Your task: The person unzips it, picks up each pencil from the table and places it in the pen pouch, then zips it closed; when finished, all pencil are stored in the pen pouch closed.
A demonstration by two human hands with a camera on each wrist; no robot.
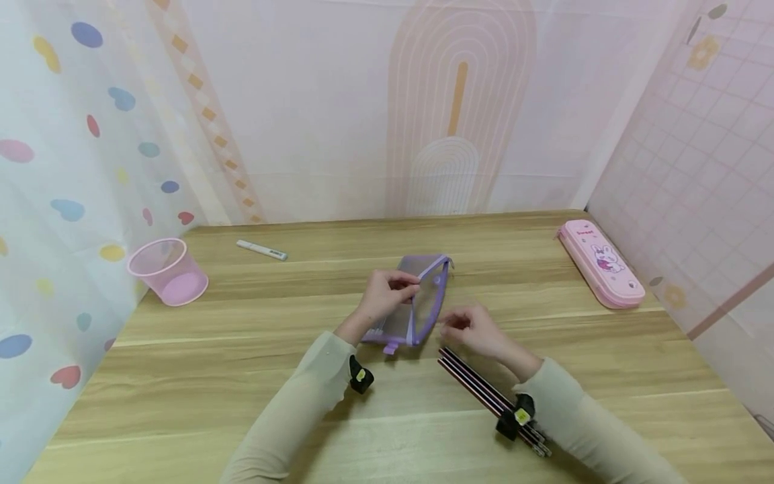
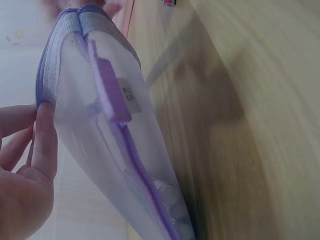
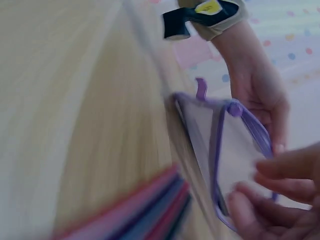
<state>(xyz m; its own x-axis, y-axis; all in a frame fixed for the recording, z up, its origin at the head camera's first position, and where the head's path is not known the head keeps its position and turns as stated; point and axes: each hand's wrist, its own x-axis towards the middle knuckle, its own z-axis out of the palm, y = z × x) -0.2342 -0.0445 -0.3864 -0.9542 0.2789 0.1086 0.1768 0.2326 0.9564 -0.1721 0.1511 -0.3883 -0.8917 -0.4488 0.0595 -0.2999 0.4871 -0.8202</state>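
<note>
A purple-edged mesh zipper pouch (image 1: 431, 306) lies mid-table, its zipper side parted. My left hand (image 1: 390, 296) pinches the pouch's upper zipper edge between thumb and fingers, lifting that side. In the left wrist view, a purple tab (image 2: 113, 92) sticks out from the pouch's end seam. My right hand (image 1: 474, 329) is just right of the pouch, fingers loosely bent, with nothing between them. Its blurred fingers (image 3: 287, 172) overlap the pouch opening in the right wrist view. Several dark and red striped pencils (image 1: 478, 386) lie bunched on the table below my right hand and wrist.
A pink see-through bin (image 1: 184, 288) stands tipped-looking at the table's left edge. Near the back left lies a slim white stick-shaped object (image 1: 261, 250). A pink pencil case (image 1: 601, 265) with a rabbit picture rests at the right edge. Printed curtains surround the wooden table (image 1: 290, 323).
</note>
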